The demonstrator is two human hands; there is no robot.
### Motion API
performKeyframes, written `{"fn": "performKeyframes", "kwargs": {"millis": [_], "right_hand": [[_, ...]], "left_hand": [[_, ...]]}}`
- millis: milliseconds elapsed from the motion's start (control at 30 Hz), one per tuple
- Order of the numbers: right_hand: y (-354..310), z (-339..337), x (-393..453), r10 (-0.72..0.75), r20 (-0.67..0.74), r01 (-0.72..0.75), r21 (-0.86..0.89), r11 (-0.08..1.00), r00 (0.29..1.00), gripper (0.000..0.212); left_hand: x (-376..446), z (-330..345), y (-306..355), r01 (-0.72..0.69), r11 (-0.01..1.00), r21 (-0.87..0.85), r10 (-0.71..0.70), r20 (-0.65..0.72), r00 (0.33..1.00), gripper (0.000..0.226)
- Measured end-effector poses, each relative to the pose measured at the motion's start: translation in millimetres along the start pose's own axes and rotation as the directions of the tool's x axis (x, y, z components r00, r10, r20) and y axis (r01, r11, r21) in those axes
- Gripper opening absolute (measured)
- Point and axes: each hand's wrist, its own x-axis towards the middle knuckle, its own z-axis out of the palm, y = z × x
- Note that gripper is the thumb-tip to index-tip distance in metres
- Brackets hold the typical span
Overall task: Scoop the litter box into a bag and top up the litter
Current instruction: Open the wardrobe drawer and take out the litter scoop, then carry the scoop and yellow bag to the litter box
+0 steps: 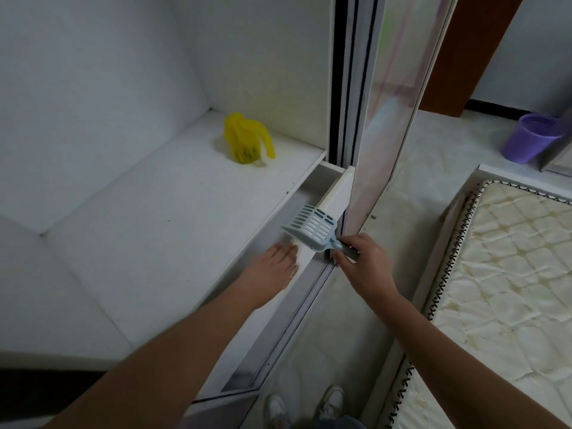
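Two bare arms are reaching down into a white-walled closet recess with a smooth white shelf (148, 230) forming its floor; dark specks are lying scattered over that surface; a sliding door (383, 119) with a pale reflective panel is standing on edge at the shelf's right end, its tracks (297, 323) running along the shelf front; pale tiled flooring (411, 168) is stretching beyond it to the right, where a cream quilted mattress (507, 274) with black-stitched edging is lying, and a lilac plastic cup (526, 137) is sitting on the floor farther back near a brown wooden door frame (464, 57); two pale shoes (306, 407) are showing at the bottom edge.

A pale blue slotted plastic litter scoop (312, 226) is being held over the shelf's front edge beside the door; its long axis is running from lower right to upper left, handle toward the person, slotted basket pointing away toward the back of the recess. The right hand (362, 267) is gripping the scoop's handle, fingers curled round it; the left hand (275, 270) is resting flat with straight fingers on the shelf edge, just left of the scoop. A translucent yellow plastic scoop (247, 140) is lying well apart, deep in the shelf's back corner.
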Motion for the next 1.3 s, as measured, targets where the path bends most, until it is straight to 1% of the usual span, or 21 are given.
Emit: {"fn": "performKeyframes", "kwargs": {"millis": [100, 200, 267, 400, 533, 567, 667, 767, 800, 833, 867, 900, 967, 1033, 1133, 1200, 1233, 1300], "right_hand": [[-6.6, 5.1, 9.4, -0.029, 0.028, 0.028, 0.024, 0.999, 0.999, 0.028], [-10.2, 10.5, 17.4, -0.056, 0.051, 0.055, 0.012, 0.998, 0.997, 0.026], [-11.7, 12.9, 23.2, -0.069, 0.055, 0.068, 0.021, 0.997, 0.996, 0.027], [-15.6, 14.4, 31.0, -0.062, 0.05, 0.06, 0.053, 0.997, 0.997, 0.026], [-16.7, 15.7, 35.2, -0.078, 0.056, 0.075, 0.048, 0.996, 0.995, 0.026], [-16.7, 16.1, 36.2, -0.078, 0.061, 0.075, 0.046, 0.996, 0.995, 0.027], [-17.2, 16.4, 38.9, -0.071, 0.07, 0.068, 0.043, 0.997, 0.995, 0.026], [-18.1, 16.9, 39.5, -0.071, 0.073, 0.067, 0.056, 0.996, 0.995, 0.026], [-18.6, 17.0, 40.3, -0.066, 0.076, 0.062, 0.063, 0.996, 0.995, 0.026], [-19.5, 16.8, 41.2, -0.062, 0.076, 0.057, 0.069, 0.996, 0.995, 0.026], [-20.6, 16.6, 42.5, -0.056, 0.076, 0.051, 0.075, 0.996, 0.995, 0.026], [-22.2, 15.8, 43.6, -0.053, 0.076, 0.047, 0.081, 0.996, 0.996, 0.026], [-25.3, 13.9, 47.4, -0.048, 0.074, 0.042, 0.09, 0.995, 0.996, 0.026], [-28.7, 10.7, 52.7, -0.05, 0.069, 0.043, 0.095, 0.995, 0.996, 0.026], [-36.2, 2.5, 65.3, -0.071, 0.051, 0.066, 0.092, 0.994, 0.996, 0.025], [-42.6, -4.1, 75.1, -0.085, 0.034, 0.081, 0.105, 0.991, 0.996, 0.024], [-46.3, -7.3, 79.8, -0.093, 0.026, 0.09, 0.106, 0.99, 0.995, 0.023], [-52.0, -12.0, 89.2, -0.107, 0.014, 0.106, 0.089, 0.99, 0.994, 0.023]], "left_hand": [[-1.2, -0.2, -10.9, -0.03, 0.996, 0.08, 0.022, 0.089, 0.996, 0.05], [-2.6, 11.8, -22.1, 0.028, 0.997, 0.078, -0.041, 0.174, 0.984, 0.052], [-2.5, 15.9, -31.1, 0.041, 0.996, 0.082, -0.059, 0.231, 0.971, 0.052], [-1.1, 16.7, -44.4, 0.068, 0.996, 0.055, -0.082, 0.315, 0.946, 0.052], [-0.5, 24.9, -51.1, 0.049, 0.995, 0.088, -0.077, 0.359, 0.93, 0.049], [0.3, 28.8, -50.6, 0.055, 0.996, 0.076, -0.079, 0.358, 0.93, 0.048], [3.6, 37.4, -47.4, 0.106, 0.994, -0.003, -0.101, 0.283, 0.954, 0.051], [1.1, 38.0, -46.4, 0.129, 0.989, -0.066, -0.104, 0.29, 0.951, 0.049], [1.0, 38.5, -45.5, 0.156, 0.983, -0.097, -0.125, 0.272, 0.954, 0.051], [1.7, 39.2, -43.7, 0.205, 0.968, -0.145, -0.169, 0.223, 0.96, 0.053], [3.1, 38.2, -42.0, 0.278, 0.935, -0.22, -0.243, 0.173, 0.954, 0.055], [5.1, 35.5, -40.7, 0.358, 0.883, -0.305, -0.325, 0.153, 0.933, 0.057], [9.7, 26.2, -41.2, 0.493, 0.74, -0.458, -0.472, 0.17, 0.865, 0.058], [12.8, 14.2, -45.7, 0.566, 0.592, -0.574, -0.591, 0.167, 0.789, 0.058], [13.0, 0.4, -59.6, 0.611, 0.409, -0.678, -0.739, 0.147, 0.658, 0.054], [11.1, -5.7, -72.6, 0.609, 0.322, -0.725, -0.792, 0.146, 0.593, 0.051], [9.6, -8.2, -79.8, 0.602, 0.303, -0.738, -0.811, 0.132, 0.57, 0.05], [6.5, -11.8, -95.3, 0.587, 0.3, -0.752, -0.838, 0.086, 0.539, 0.048]]}}
